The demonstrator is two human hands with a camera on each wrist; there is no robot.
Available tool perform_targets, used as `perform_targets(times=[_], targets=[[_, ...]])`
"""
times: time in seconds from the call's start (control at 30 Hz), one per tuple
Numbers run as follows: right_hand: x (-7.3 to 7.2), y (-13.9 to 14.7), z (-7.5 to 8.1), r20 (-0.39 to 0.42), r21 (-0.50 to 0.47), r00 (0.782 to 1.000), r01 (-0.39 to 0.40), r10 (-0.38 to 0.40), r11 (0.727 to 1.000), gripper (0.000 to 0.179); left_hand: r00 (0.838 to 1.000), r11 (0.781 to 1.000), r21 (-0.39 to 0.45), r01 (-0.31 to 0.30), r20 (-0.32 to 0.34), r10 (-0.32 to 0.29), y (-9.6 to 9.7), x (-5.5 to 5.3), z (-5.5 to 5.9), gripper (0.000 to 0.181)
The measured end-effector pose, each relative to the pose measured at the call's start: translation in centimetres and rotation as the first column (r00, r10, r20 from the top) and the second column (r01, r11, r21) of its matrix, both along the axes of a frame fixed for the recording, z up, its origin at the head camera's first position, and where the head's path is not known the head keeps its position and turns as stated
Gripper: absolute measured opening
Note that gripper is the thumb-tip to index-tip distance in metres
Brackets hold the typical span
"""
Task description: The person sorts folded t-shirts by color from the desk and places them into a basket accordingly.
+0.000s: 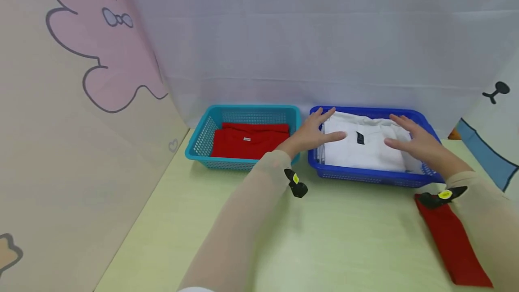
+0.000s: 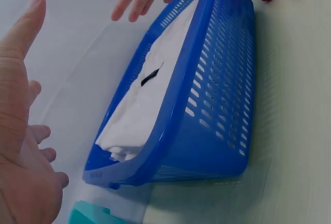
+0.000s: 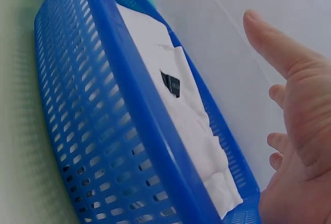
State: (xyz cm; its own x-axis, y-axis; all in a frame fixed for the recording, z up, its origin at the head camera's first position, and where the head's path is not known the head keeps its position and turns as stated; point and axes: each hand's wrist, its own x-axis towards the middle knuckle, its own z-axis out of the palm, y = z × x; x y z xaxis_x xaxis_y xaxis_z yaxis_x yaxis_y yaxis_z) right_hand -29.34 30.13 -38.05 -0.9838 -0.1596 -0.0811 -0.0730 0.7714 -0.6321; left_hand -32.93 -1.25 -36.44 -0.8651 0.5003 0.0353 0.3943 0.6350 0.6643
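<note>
Folded white shirts (image 1: 365, 152) with a black neck label lie in a dark blue plastic basket (image 1: 365, 175). My left hand (image 1: 312, 132) hovers over the basket's left end, fingers spread and holding nothing. Over the right end, my right hand (image 1: 417, 141) is held apart from the cloth with thumb and fingers extended. Both wrist views show the white shirt (image 2: 150, 79) flat inside the basket, the hands raised clear of it. A turquoise basket (image 1: 243, 164) to the left holds folded red shirts (image 1: 251, 143).
A folded red cloth (image 1: 454, 242) lies on the pale yellow-green table (image 1: 332, 238) at the right, partly beneath my right forearm. White sheeting (image 1: 324, 48) hangs behind the baskets. A wall with a cartoon bear (image 1: 105, 44) borders the left side.
</note>
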Motion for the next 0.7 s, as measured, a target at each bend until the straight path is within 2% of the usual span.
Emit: perform_targets(times=[0.13,0.27,0.5,0.63,0.7], targets=[[1.0,0.1,0.3,-0.040,0.015,0.999,-0.020,0.020,1.000,0.094,0.996,0.995,-0.097,0.031,-0.077,-0.039,-0.1,1.0,0.4,0.088],[2.1,0.2,0.6,-0.075,0.035,0.997,-0.019,0.021,0.999,0.095,0.984,0.980,-0.192,0.058,-0.152,-0.088,-0.1,2.2,0.6,0.089],[4.2,0.9,0.8,-0.114,0.024,0.993,-0.032,0.034,0.999,0.095,0.967,0.953,-0.291,0.086,-0.207,-0.150,0.4,4.3,0.7,0.089],[5.6,2.1,0.8,-0.158,-0.001,0.987,-0.028,0.027,1.000,0.092,0.952,0.925,-0.366,0.101,-0.236,-0.197,1.2,5.9,0.7,0.089],[6.4,2.7,0.7,-0.184,-0.013,0.983,-0.008,0.005,1.000,0.092,0.941,0.902,-0.415,0.114,-0.247,-0.232,1.7,6.7,0.8,0.090]])
